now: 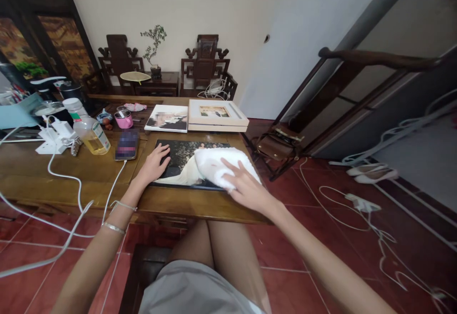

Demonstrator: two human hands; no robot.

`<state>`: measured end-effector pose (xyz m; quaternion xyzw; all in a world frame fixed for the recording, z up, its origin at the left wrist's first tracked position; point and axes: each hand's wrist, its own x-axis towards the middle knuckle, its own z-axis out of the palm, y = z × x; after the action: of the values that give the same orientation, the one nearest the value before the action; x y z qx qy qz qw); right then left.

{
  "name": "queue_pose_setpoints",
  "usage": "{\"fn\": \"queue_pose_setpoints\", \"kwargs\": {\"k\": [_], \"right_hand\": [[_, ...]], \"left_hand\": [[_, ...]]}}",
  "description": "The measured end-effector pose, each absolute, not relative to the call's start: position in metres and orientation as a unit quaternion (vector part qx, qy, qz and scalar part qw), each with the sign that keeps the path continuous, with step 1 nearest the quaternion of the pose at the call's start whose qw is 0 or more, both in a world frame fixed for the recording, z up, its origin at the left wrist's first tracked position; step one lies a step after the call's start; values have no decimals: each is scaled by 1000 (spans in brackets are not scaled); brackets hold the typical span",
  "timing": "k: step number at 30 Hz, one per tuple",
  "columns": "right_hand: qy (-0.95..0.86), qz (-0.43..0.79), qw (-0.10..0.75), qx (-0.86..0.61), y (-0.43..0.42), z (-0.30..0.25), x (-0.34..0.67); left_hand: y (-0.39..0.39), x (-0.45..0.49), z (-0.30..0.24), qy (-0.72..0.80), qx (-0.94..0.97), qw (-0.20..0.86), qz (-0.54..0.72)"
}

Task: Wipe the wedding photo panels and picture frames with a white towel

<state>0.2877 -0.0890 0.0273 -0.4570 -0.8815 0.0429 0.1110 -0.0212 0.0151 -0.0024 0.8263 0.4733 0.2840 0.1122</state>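
A dark photo panel [182, 157] showing part of a pale gown lies flat on the wooden table in front of me. My left hand [156, 162] rests on its left edge with the fingers spread, holding nothing. On the panel's right half my right hand [244, 185] presses a bunched white cloth [210, 161], its fingers on top and at the near side. The cloth covers much of the picture there, and the panel's right end is hidden under cloth and hand.
Behind the panel lie a flat photo book [166, 118] and a cream box [218, 124]. To the left are a phone [127, 145] on a charging cable, a pink cup [124, 119], a bottle [93, 135] and a power strip [53, 140]. A chair [282, 145] holds a brown bag.
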Motion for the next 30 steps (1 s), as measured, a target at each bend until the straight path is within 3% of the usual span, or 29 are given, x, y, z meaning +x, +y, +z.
{"fn": "queue_pose_setpoints", "kwargs": {"k": [8, 20, 30], "right_hand": [[-837, 11, 100, -538, 16, 28, 273], [-907, 53, 115, -402, -129, 27, 286], [-843, 36, 141, -518, 15, 27, 293]], "left_hand": [[18, -25, -5, 476, 828, 106, 276], [17, -22, -3, 498, 805, 123, 298], [20, -28, -6, 487, 810, 140, 295]]}}
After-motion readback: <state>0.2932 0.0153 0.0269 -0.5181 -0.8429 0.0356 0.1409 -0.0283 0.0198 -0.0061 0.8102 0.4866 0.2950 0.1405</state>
